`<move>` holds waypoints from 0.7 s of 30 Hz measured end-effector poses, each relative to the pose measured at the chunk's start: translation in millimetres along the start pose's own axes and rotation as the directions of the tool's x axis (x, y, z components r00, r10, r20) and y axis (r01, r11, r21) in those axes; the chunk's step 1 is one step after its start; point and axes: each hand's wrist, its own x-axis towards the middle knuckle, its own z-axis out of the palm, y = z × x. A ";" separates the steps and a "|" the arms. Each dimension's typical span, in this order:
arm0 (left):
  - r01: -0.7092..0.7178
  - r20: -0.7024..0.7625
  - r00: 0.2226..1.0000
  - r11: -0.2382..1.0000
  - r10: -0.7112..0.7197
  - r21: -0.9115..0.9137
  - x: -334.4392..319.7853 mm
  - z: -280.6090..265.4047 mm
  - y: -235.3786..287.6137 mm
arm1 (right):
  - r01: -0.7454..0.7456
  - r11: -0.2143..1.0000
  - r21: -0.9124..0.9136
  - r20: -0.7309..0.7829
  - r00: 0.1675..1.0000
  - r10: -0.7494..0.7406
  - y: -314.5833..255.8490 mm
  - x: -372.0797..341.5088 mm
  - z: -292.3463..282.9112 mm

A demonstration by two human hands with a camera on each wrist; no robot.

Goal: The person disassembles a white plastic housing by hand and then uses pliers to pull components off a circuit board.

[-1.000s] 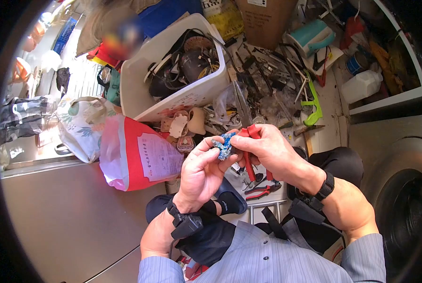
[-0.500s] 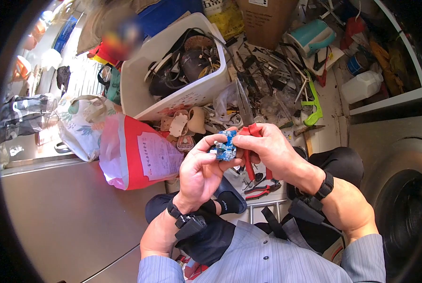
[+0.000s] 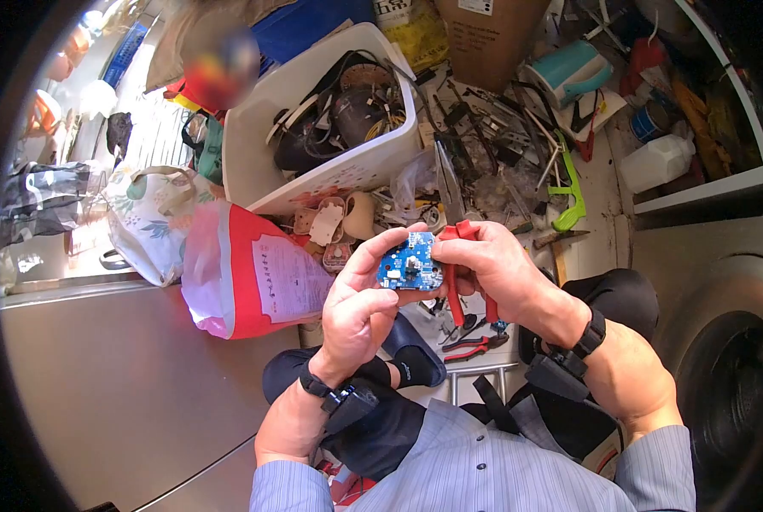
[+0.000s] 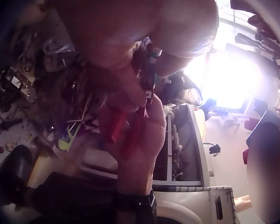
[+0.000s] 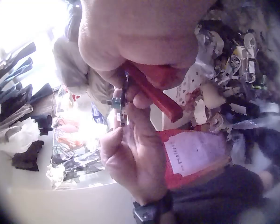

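Observation:
My left hand [image 3: 360,307] holds a blue circuit board [image 3: 409,263] by its left and lower edges, its populated face turned up to the head camera. In my right hand [image 3: 509,277] are red-handled snips [image 3: 455,294], their long metal blades pointing away from me. The right thumb lies at the board's upper right edge. From the right wrist, the board [image 5: 123,105] shows edge-on between the hands, and a red handle [image 5: 161,95] sticks out below the right palm. The left wrist view shows the board [image 4: 150,79] edge-on too, partly hidden by fingers.
Red-and-black pliers [image 3: 477,345] lie on the floor below the hands. A white bin [image 3: 339,183] of cables and parts stands ahead, with scattered scrap [image 3: 501,145] to its right. A red-and-white bag [image 3: 245,282] leans at left; a washing machine [image 3: 723,282] stands at right.
The circuit board has turned from a steep tilt to show its broad blue face upward. The left fingers have shifted to its edges. The snips stay in the right hand.

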 end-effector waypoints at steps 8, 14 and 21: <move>-0.038 -0.022 0.999 0.998 0.039 0.045 0.0 2.5 0.8 | 0.013 1.000 -0.020 -0.011 1.000 -0.013 -2.0 1.0 1.4; -0.006 -0.040 0.999 0.999 0.008 0.040 -0.5 0.6 -0.8 | 0.005 0.997 -0.071 -0.012 1.000 -0.006 4.6 4.3 -2.7; -0.025 0.003 1.000 0.993 0.025 0.117 -1.7 -5.0 -3.2 | 0.000 0.997 -0.077 0.006 1.000 0.000 8.0 5.0 -2.9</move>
